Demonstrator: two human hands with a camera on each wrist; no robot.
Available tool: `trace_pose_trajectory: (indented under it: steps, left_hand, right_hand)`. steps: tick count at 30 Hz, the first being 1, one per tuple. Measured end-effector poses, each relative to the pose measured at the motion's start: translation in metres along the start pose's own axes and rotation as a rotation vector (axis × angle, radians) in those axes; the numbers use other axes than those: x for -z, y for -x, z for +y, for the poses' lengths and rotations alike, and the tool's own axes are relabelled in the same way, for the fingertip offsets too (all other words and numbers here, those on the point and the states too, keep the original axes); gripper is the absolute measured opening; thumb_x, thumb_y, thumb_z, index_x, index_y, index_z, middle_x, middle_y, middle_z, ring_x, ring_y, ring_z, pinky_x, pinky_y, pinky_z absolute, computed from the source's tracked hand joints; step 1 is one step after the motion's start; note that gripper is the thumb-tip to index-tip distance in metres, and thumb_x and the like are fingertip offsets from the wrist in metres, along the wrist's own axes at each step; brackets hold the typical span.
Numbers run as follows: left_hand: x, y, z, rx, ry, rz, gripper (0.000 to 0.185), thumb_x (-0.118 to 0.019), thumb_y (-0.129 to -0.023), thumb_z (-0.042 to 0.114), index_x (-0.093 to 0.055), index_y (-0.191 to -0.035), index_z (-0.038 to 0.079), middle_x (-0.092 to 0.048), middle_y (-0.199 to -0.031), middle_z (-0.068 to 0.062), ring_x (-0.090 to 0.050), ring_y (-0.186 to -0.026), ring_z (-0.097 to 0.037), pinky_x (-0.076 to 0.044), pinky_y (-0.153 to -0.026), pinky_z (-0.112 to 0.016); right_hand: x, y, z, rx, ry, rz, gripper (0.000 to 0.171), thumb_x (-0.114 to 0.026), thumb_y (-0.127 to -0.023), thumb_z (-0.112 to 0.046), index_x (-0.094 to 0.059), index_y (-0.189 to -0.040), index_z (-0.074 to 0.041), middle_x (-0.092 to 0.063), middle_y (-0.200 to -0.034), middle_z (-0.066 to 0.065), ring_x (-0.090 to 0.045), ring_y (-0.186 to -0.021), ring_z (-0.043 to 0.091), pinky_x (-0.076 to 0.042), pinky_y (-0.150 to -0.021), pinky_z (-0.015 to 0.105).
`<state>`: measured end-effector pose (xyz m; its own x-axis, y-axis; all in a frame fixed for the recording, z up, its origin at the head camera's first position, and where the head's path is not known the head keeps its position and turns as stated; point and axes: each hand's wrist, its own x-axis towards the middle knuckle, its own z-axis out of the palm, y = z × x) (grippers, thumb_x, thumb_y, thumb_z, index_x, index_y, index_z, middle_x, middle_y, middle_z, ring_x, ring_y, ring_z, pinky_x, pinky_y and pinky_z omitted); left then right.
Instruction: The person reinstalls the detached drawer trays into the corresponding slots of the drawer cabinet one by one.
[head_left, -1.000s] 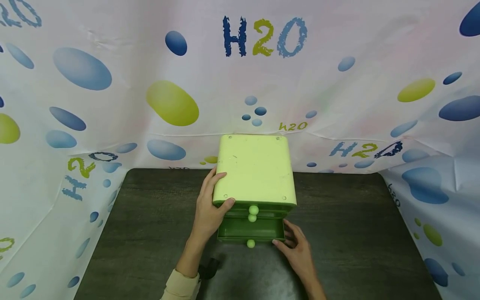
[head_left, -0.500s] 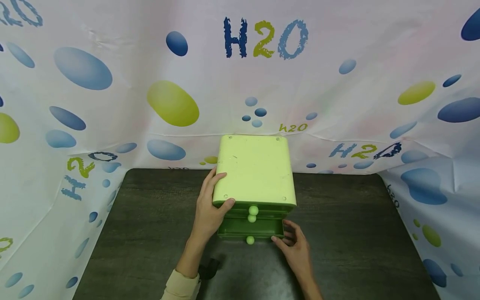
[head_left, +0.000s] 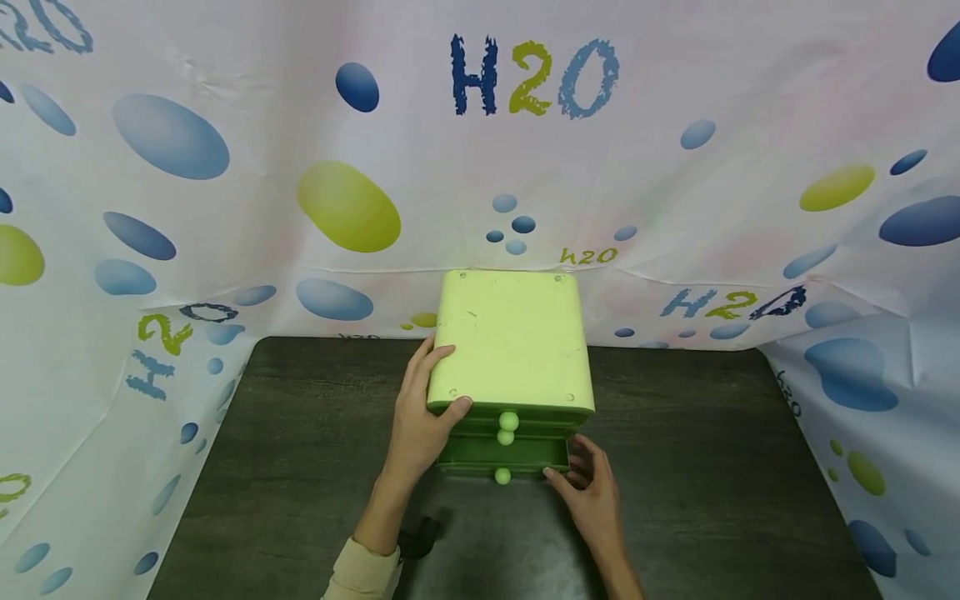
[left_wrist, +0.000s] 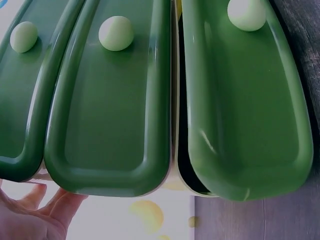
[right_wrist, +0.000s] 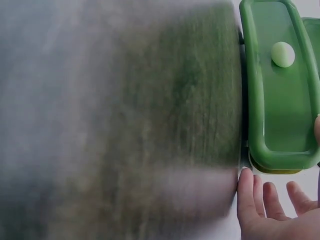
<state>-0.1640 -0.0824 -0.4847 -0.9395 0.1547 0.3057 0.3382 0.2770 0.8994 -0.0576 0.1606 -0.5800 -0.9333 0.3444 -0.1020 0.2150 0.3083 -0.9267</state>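
Observation:
A small drawer cabinet (head_left: 510,342) stands on the dark table, its top pale green. Three dark green drawers with round pale knobs face the person. The bottom drawer (head_left: 502,457) is pulled partly out and its visible inside is bare; in the left wrist view this drawer (left_wrist: 250,100) juts past the other two. My left hand (head_left: 420,421) holds the cabinet's left side, thumb over the front top edge. At the bottom drawer's right front corner, my right hand (head_left: 592,496) rests its thumb on the front while its fingers (right_wrist: 246,195) extend along the side.
The cabinet stands near the back edge of the dark table (head_left: 705,467). A white printed sheet (head_left: 420,150) with blue and green spots hangs behind and at both sides. Something black (head_left: 420,537) sits by the left wrist.
The bottom drawer has slid a little way into the cabinet, the right hand moving forward with it. The left hand and the cabinet stay put.

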Motion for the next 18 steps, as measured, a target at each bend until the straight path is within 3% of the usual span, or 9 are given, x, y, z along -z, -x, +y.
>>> trace_pose_trajectory:
  steps: [4,9,18]
  left_hand:
    - [0.0,-0.001,0.0,0.002,0.003,-0.003,0.062,-0.068,-0.092,0.043,-0.043,-0.148,0.036,-0.02,-0.163,0.002,-0.026,-0.147,-0.025,-0.035,-0.103,-0.062]
    - [-0.001,-0.001,0.001,-0.002,0.007,-0.003,0.062,-0.068,-0.092,0.045,-0.043,-0.148,0.034,-0.021,-0.163,-0.005,-0.027,-0.146,-0.027,-0.036,-0.102,-0.062]
    - [0.0,-0.001,0.002,-0.001,0.008,-0.001,0.062,-0.068,-0.092,0.045,-0.043,-0.148,0.034,-0.02,-0.163,0.001,-0.026,-0.147,-0.027,-0.035,-0.103,-0.062]
  right_hand:
    - [-0.002,-0.005,-0.002,-0.005,0.029,-0.01,0.073,-0.083,-0.083,-0.023,-0.046,-0.144,-0.008,-0.051,-0.134,0.015,-0.059,-0.114,0.032,-0.054,-0.087,0.041]
    - [-0.004,-0.009,-0.002,-0.011,0.047,-0.021,0.076,-0.081,-0.085,-0.024,-0.041,-0.147,-0.005,-0.049,-0.134,0.017,-0.057,-0.115,0.034,-0.055,-0.086,0.039]
    - [-0.006,-0.013,-0.001,0.005,0.058,-0.019,0.077,-0.08,-0.086,-0.025,-0.04,-0.149,-0.006,-0.049,-0.137,0.017,-0.056,-0.116,0.033,-0.055,-0.084,0.038]
